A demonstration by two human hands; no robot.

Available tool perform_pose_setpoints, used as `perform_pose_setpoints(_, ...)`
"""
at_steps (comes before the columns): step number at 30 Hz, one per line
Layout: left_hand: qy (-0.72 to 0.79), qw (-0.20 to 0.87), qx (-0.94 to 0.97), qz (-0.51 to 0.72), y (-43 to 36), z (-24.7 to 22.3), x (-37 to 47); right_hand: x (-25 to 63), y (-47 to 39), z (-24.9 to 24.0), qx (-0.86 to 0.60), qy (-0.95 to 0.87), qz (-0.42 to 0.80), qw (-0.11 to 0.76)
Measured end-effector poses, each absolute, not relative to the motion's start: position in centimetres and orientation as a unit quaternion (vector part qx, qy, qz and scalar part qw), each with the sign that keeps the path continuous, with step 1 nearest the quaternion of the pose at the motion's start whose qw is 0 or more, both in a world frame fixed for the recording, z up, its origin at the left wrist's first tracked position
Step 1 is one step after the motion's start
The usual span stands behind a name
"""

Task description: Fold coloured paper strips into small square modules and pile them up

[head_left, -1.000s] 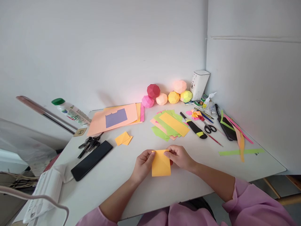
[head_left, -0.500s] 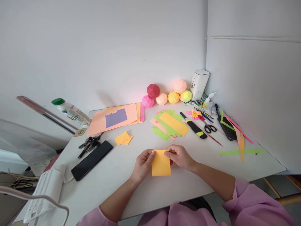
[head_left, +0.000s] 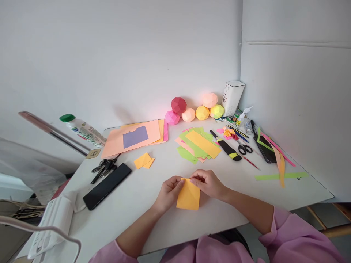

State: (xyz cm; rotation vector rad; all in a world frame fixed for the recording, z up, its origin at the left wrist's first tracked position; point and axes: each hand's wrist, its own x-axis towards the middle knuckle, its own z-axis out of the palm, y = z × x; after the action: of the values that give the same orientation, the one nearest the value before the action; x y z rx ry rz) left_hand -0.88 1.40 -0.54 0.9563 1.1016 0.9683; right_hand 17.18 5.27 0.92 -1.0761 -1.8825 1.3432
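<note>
Two bare hands make up my grip: the left grip (head_left: 168, 191) and the right grip (head_left: 210, 183) are each closed to a thumb-and-finger pinch on one orange-yellow rectangular sheet of paper (head_left: 188, 197). It sits between them above the white tabletop (head_left: 153, 233), its far edge in my fingertips, its broad face turned up to me. Its long axis runs from the pinch toward my body, the near end angled slightly left.

Among the containers, a white plastic bottle with a green cap (head_left: 86, 130) is well left of my grip and farther off; it is capped, and I cannot tell what it holds. Well beyond my right grip is a tall white box with dark marks (head_left: 232, 100), its inside hidden. Near it are a small squeeze bottle with a white pointed nozzle (head_left: 240, 119) and a small clear bottle (head_left: 248, 128), both too small to read for contents.

Just beyond my grip lies a fanned pile of green, pink and orange papers (head_left: 202, 145); two small overlapping orange paper pieces (head_left: 142, 160) lie beyond and left of my left grip.
</note>
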Motion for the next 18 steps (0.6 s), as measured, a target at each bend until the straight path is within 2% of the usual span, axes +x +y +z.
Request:
perform_pose_setpoints(12,0.471,0.658,0.440,0.390,1.39,-0.89,-0.89,16.97,4.98,1.20,-0.383,-0.732,0.479,0.296)
perform_pose_setpoints(18,0.451,0.681,0.438,0.376,1.46,-0.60,-0.87,17.06,4.95,1.35,-0.403,-0.703,0.477,0.340)
